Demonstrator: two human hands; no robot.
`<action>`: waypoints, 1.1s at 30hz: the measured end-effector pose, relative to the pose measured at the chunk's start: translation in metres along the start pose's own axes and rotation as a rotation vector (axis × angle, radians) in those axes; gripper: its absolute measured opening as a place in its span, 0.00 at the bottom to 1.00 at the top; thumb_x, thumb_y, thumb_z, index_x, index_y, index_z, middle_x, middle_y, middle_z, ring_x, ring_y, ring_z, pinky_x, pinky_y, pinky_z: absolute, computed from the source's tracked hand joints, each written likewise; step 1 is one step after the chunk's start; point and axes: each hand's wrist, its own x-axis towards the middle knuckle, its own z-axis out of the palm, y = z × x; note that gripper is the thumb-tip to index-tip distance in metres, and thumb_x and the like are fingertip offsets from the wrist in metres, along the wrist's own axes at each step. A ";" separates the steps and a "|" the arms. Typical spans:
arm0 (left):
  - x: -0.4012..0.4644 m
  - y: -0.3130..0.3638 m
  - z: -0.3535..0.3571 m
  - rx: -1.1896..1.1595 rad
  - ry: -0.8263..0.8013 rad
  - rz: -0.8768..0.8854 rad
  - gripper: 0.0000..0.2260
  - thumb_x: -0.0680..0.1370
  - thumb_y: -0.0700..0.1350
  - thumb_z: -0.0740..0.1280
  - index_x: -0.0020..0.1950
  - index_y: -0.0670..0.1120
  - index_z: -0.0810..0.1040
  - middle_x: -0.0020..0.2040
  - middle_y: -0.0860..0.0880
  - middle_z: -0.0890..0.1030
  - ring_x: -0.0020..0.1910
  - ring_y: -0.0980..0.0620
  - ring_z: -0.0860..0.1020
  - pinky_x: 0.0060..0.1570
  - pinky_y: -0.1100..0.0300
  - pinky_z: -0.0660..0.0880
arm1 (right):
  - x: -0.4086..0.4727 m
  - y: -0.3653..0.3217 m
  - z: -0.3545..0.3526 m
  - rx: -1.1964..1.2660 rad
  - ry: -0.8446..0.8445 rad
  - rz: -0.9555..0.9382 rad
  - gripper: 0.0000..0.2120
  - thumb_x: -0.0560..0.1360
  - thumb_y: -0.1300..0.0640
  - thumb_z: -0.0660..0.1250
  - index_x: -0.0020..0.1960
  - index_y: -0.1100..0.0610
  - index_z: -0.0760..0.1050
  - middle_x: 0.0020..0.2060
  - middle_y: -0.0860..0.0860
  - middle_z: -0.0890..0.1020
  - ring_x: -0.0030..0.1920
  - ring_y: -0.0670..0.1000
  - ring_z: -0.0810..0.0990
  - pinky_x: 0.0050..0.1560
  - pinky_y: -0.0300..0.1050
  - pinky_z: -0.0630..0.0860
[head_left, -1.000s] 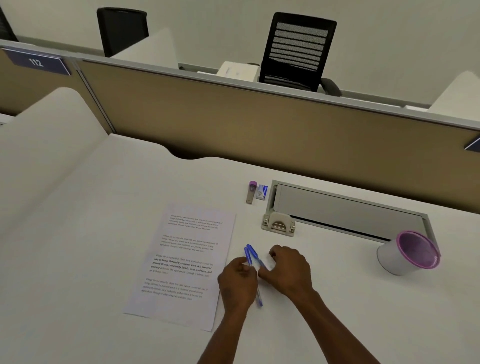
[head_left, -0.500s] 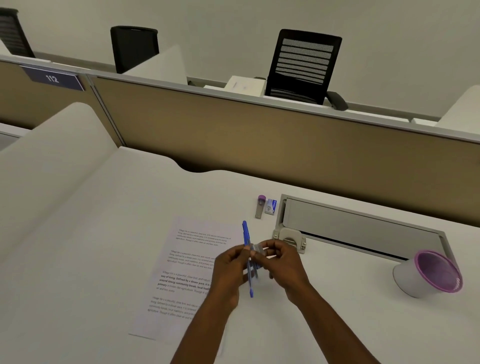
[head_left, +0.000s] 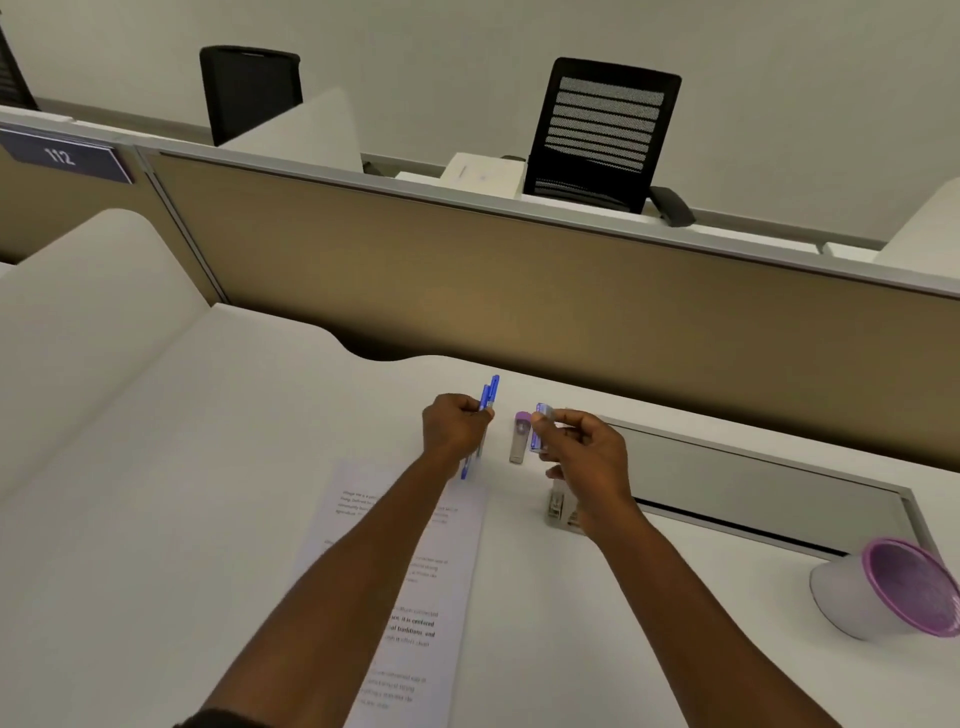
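place: office | signs: desk divider (head_left: 467, 291) – mesh chairs (head_left: 602, 135) – number plate (head_left: 67, 156)

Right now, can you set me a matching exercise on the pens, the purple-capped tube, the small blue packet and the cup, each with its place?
1 pens
2 purple-capped tube
3 small blue packet
4 cup

A tilted, far right of the desk
B pinched in the right hand
C gripped in the left hand
D lying on the desk between both hands

Pairs: 1-C, 2-D, 3-B, 4-A
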 end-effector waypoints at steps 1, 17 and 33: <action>0.007 0.000 0.008 0.032 -0.002 -0.003 0.12 0.75 0.49 0.74 0.50 0.41 0.84 0.45 0.43 0.85 0.44 0.45 0.83 0.53 0.52 0.81 | 0.000 0.002 -0.004 -0.003 0.000 0.003 0.15 0.67 0.46 0.78 0.49 0.50 0.81 0.37 0.49 0.86 0.37 0.48 0.85 0.35 0.42 0.81; 0.033 -0.002 0.037 0.282 0.081 0.079 0.15 0.76 0.50 0.72 0.54 0.39 0.83 0.52 0.43 0.85 0.52 0.46 0.83 0.54 0.58 0.78 | -0.009 0.018 -0.036 -0.014 0.018 0.008 0.16 0.67 0.45 0.75 0.51 0.49 0.81 0.40 0.49 0.85 0.39 0.48 0.85 0.35 0.40 0.80; 0.024 -0.010 0.032 0.230 -0.003 0.134 0.12 0.79 0.44 0.68 0.56 0.38 0.83 0.51 0.41 0.85 0.51 0.45 0.83 0.54 0.58 0.77 | -0.006 0.029 -0.020 -0.036 -0.014 0.040 0.15 0.67 0.44 0.76 0.51 0.48 0.81 0.39 0.48 0.86 0.38 0.47 0.85 0.35 0.38 0.80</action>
